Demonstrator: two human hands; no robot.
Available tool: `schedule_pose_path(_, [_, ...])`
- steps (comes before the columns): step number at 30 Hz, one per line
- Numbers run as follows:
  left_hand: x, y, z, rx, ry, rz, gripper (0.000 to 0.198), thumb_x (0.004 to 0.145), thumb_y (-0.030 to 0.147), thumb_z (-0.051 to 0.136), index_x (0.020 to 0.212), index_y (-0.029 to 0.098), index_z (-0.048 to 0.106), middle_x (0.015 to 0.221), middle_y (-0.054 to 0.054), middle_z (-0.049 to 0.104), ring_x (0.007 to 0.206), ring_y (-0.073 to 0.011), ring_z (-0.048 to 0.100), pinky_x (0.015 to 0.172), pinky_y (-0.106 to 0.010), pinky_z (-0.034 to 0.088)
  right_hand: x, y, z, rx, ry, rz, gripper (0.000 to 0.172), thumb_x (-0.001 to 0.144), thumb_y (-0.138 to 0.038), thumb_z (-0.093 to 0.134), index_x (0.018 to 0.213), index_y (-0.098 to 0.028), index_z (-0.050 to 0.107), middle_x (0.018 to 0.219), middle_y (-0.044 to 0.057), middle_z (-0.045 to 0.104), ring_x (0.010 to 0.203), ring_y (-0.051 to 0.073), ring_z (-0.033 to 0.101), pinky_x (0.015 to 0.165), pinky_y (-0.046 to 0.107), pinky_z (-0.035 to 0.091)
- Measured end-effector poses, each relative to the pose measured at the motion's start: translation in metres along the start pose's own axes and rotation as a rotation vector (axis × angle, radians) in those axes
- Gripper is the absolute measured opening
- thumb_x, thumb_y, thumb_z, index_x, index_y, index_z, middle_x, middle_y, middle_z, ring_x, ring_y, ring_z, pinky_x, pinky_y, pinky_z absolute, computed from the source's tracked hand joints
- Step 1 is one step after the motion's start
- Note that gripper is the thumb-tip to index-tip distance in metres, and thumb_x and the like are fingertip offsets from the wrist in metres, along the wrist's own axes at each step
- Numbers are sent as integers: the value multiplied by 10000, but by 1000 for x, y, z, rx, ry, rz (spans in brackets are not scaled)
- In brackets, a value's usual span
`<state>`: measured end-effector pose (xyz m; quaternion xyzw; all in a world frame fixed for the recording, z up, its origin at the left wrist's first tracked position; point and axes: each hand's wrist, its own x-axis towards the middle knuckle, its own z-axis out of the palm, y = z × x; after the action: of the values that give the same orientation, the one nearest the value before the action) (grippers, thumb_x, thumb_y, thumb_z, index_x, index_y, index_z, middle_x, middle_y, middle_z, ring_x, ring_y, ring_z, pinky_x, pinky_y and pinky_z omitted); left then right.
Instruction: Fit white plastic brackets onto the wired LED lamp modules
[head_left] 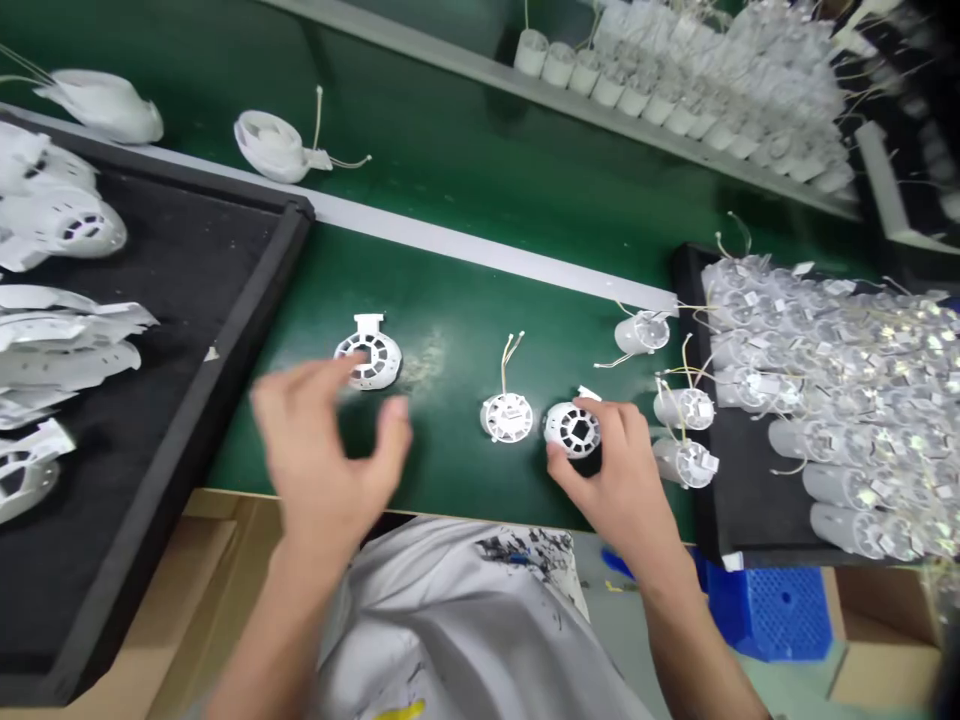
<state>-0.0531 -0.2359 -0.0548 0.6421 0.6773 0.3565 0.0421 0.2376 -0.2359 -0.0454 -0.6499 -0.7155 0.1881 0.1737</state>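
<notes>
My right hand (615, 470) is closed around a small white round vented cap (572, 430) on the green table (450, 180). Just left of it stands a white round part with short wires (507, 415). My left hand (322, 450) hovers with fingers spread and curved, holding nothing, just below a white vented ring with a tab (368, 357). The left hand is slightly blurred.
A black tray (225, 300) at the left holds white housings. At the right, a black tray (697, 470) is piled with several white wired cylinders, three lying beside it (684, 408). More cylinders line the far rail. A blue crate (772, 610) sits below.
</notes>
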Motion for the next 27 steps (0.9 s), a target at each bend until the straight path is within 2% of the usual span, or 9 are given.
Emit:
schedule_pose_path(2, [-5, 18, 17, -88, -200, 120, 723, 907, 448, 762, 1535, 265, 456, 1304, -115, 650, 1227, -358, 597, 1032, -539, 488, 11, -5, -3, 102, -12, -25, 466, 932, -387, 743, 1352, -252, 594, 1250, 104, 629, 1157, 301, 641, 1006, 482, 560])
schedule_pose_path(4, [-9, 31, 33, -105, -408, 166, 818, 919, 450, 757, 1599, 253, 347, 1319, -120, 670, 1196, -353, 596, 1000, -521, 471, 25, -12, -8, 224, -40, -128, 491, 914, -395, 785, 1353, -277, 600, 1254, 74, 658, 1123, 270, 666, 979, 433, 577])
schedule_pose_path(5, [-10, 35, 39, -101, -456, 170, 838, 939, 421, 738, 1627, 248, 291, 1331, -126, 670, 1200, -353, 587, 987, -508, 463, 32, -16, -10, 270, -64, -201, 513, 907, -397, 804, 1365, -285, 601, 1267, 65, 664, 1132, 261, 669, 984, 417, 577])
schedule_pose_path(9, [-14, 38, 50, -90, -484, 181, 954, 950, 322, 717, 1687, 243, 117, 1414, -145, 637, 1267, -360, 550, 1033, -499, 423, 48, -23, -6, 302, -216, -426, 540, 925, -386, 816, 1418, -306, 610, 1288, 60, 650, 1167, 242, 659, 1002, 392, 572])
schedule_pose_path(13, [-15, 34, 49, -89, -484, 188, 1061, 905, 280, 758, 1699, 246, 55, 1453, -145, 618, 1302, -367, 542, 1078, -509, 402, 49, -23, 1, 206, -275, -459, 541, 965, -373, 774, 1470, -303, 592, 1296, 77, 641, 1162, 250, 637, 982, 408, 579])
schedule_pose_path(17, [-13, 35, 50, -125, -500, 195, 1045, 884, 252, 757, 1695, 233, 98, 1442, -140, 620, 1311, -359, 547, 1100, -501, 414, 53, -23, -5, 119, -327, -460, 529, 982, -434, 742, 1476, -315, 596, 1324, 70, 672, 1230, 283, 595, 1042, 461, 558])
schedule_pose_path(22, [-10, 35, 55, -138, -482, 196, 978, 875, 285, 749, 1674, 208, 191, 1431, -166, 614, 1308, -378, 556, 1094, -534, 444, 65, -24, -14, 77, -440, -499, 507, 1030, -471, 659, 1513, -367, 544, 1370, 41, 676, 1259, 293, 580, 1016, 483, 559])
schedule_pose_path(24, [-8, 34, 54, -152, -498, 190, 953, 872, 275, 735, 1669, 201, 217, 1441, -176, 605, 1322, -384, 550, 1098, -554, 448, 66, -24, -13, 63, -445, -494, 516, 1018, -484, 674, 1506, -376, 545, 1367, 45, 665, 1257, 304, 566, 1005, 491, 563])
schedule_pose_path(27, [-4, 32, 44, -251, -565, 213, 920, 839, 281, 746, 1644, 185, 309, 1492, -178, 582, 1392, -391, 512, 1163, -584, 415, 55, -26, -7, 7, -385, -468, 536, 1012, -524, 662, 1493, -313, 554, 1353, 93, 646, 1211, 328, 570, 998, 536, 563])
